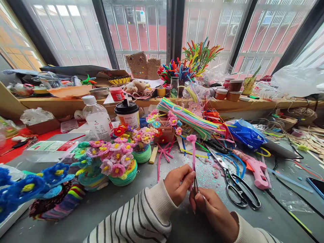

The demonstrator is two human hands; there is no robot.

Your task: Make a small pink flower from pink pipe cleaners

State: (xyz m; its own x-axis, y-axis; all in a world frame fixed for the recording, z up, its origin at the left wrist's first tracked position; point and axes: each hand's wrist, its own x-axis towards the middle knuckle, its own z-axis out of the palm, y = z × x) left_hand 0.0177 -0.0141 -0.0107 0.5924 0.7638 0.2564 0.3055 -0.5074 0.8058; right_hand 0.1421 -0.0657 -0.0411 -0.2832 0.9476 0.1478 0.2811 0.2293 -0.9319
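Observation:
My left hand (pixel 179 184) is closed around the lower part of a pink pipe cleaner (pixel 193 153), which stands upright with a fluffy knob at its top. Just right of it and lower, my right hand (pixel 211 206) grips a slim two-pronged metal tool (pixel 195 184); whether it is tweezers or small scissors I cannot tell. The tool's upper end reaches the pipe cleaner beside my left fingers. Pink fluff (pixel 215 173) and glitter lie on the grey table behind my hands. Large scissors (pixel 229 179) rest to the right of them.
Pipe-cleaner flowers in pots (pixel 118 158) crowd the left side, near a bottle (pixel 96 118) and a lidded cup (pixel 128 116). A pipe-cleaner bundle (pixel 187 118) lies behind. Rightward are a pink glue gun (pixel 255 168), its cord, a blue packet (pixel 246 133) and a phone (pixel 316 186).

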